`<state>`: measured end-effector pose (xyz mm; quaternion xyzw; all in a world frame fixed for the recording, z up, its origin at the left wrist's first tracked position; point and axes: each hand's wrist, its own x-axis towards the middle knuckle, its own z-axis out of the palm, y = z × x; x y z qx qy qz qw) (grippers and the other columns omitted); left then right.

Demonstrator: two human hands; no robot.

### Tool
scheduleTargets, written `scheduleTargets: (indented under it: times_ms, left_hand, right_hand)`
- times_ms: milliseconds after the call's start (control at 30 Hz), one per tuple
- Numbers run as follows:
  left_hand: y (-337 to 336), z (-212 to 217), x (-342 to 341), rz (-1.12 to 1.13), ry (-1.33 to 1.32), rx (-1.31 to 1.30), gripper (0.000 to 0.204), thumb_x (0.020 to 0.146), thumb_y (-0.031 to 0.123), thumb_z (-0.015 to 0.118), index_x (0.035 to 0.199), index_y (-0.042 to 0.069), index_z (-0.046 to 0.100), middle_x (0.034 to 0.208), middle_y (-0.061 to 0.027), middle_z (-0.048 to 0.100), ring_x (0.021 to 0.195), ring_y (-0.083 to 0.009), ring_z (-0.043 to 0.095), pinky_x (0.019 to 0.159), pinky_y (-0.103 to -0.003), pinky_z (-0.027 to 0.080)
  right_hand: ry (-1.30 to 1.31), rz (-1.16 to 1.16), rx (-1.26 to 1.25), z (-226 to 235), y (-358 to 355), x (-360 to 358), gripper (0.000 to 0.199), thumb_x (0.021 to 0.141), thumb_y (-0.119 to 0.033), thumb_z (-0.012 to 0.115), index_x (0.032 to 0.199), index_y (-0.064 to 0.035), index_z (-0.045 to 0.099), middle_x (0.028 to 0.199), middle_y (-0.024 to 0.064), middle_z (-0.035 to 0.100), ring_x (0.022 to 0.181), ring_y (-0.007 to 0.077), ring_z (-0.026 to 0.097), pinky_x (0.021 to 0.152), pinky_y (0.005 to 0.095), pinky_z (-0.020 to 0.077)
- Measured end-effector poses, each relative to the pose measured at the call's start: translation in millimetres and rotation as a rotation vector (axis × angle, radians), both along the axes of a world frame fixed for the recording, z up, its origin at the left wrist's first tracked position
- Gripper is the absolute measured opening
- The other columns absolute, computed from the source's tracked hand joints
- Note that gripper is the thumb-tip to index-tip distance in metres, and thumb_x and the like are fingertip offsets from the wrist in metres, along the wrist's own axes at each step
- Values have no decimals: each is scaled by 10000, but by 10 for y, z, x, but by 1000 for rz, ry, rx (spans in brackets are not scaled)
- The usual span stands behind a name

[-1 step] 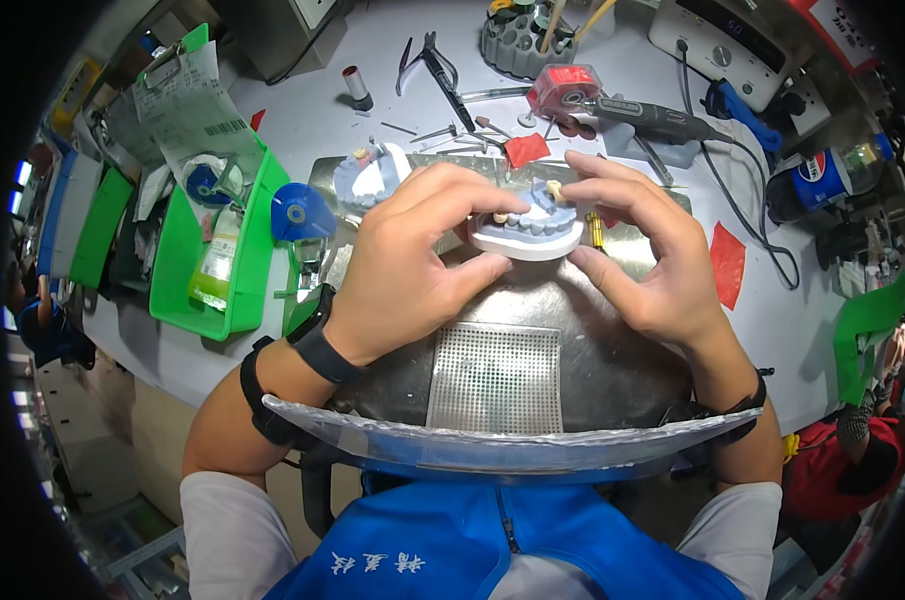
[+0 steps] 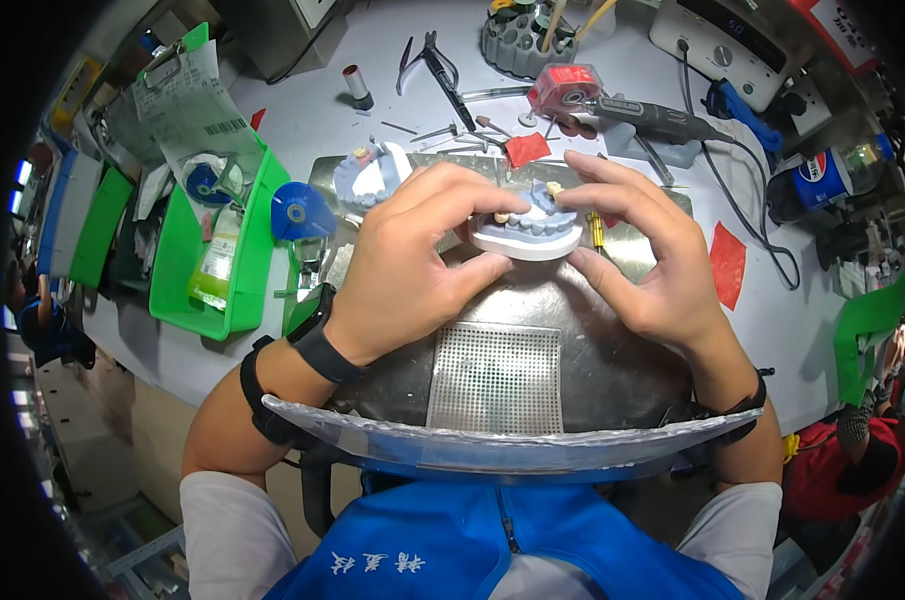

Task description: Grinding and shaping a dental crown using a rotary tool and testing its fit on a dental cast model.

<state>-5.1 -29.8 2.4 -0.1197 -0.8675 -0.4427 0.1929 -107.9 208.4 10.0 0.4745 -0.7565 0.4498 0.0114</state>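
fingers (image 2: 462,203) hold a dental model (image 2: 527,243); green bin (image 2: 255,265) contains a pouch (image 2: 215,260).

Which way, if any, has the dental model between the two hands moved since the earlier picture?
No: against the perforated metal plate, the dental model shows no visible shift in any direction.

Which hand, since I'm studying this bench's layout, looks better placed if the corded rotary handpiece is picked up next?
Probably the right hand: the corded rotary handpiece lies beyond it, on that side. The left hand grips the left side of the dental model and would have to reach across.
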Motion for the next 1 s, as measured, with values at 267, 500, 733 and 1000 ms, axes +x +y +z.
scheduleTargets:
  times_ms: [267,500,733,1000]
  left_hand:
    - [-4,-20,-5,-44,-8,-67,438,777,28,837,1207,58,762,1095,-99,717,917,-217,690,828,-327,568]
    - [-40,-89,8,-126,154,-172,382,741,68,868,1098,69,730,1002,-83,673,939,-299,632,817,-389,541]
    - [-38,-189,14,-164,93,-152,313,747,83,858,1021,76,708,979,-77,626,984,-309,609,871,-397,512]
    - [-11,-281,19,-119,34,-99,268,793,145,853,1012,60,724,949,-98,646,932,-317,653,847,-404,536]
  right_hand:
    - [202,-27,62,-35,6,-38,461,730,-1,831,1176,-111,793,1397,155,674,1253,355,636,1040,424,512]
    - [240,-48,113,-23,-65,7,446,683,45,816,1092,-131,816,1397,135,678,1215,330,644,921,375,548]
    - [184,-24,193,-17,-55,51,419,685,47,833,1069,-117,809,1414,145,660,1234,329,627,941,388,545]
    - [194,-3,236,6,-72,78,373,728,-3,824,1089,-90,801,1395,154,673,1310,383,603,1064,451,504]
